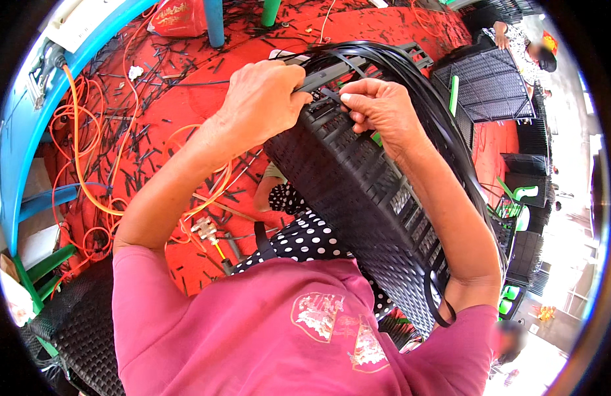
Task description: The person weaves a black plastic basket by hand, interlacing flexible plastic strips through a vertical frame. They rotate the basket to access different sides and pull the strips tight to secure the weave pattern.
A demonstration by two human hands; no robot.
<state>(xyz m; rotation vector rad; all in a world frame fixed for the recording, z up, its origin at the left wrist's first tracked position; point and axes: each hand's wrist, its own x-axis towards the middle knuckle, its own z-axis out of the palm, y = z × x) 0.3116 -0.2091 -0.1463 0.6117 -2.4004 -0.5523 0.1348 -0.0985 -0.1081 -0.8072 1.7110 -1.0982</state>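
Note:
A black woven wicker piece [332, 178] leans across my lap, its top edge partly of open bars with strips running between them. At its upper corner my left hand [266, 99] is closed, thumb against curled fingers; what it holds is hidden behind the fingers. Just to the right, my right hand [391, 115] pinches a flat black plastic strip [330, 96] between thumb and forefinger. A thick bundle of long black strips [444, 112] arches over the piece's far side and down past my right forearm.
Black strip scraps litter the red floor [167, 125]. Orange hoses [78, 142] coil at the left, near a blue table [18, 125]. A metal hose fitting [205, 230] lies by my lap. Another person [516, 49] handles a dark woven panel [487, 86] at the far right.

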